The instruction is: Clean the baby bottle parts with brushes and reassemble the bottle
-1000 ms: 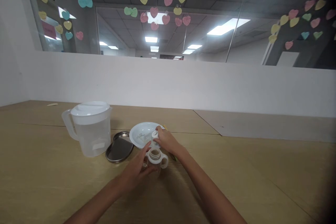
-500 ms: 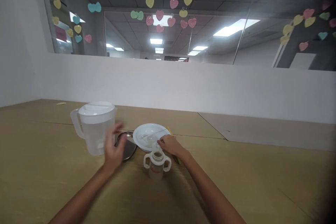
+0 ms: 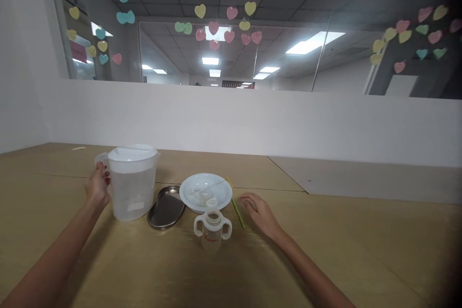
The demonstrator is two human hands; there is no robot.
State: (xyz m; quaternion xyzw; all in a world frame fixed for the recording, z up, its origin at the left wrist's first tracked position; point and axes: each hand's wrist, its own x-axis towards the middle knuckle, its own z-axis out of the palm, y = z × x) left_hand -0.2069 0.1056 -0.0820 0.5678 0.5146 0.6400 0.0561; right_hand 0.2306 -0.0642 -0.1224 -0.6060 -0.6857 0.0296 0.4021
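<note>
My left hand [image 3: 97, 184] is wrapped round the handle of a clear plastic pitcher [image 3: 132, 183] with a white lid, which stands on the wooden table [image 3: 325, 250]. My right hand [image 3: 258, 208] rests open, palm down, on the table just right of a thin yellow-green stick [image 3: 236, 206]. Between my arms stands a small baby bottle [image 3: 212, 228] with two side handles and no top. Behind it sits a white plate [image 3: 205, 191] with small clear parts in it.
A kidney-shaped steel tray [image 3: 166, 208] lies between the pitcher and the plate. A low white partition [image 3: 252, 120] runs along the table's far edge, with glass and paper hearts above. A small pale scrap [image 3: 78, 148] lies far left.
My left hand left the bottle, swung left and closed on the pitcher's handle. My right hand set a small white piece in the plate, then moved right and flattened on the table.
</note>
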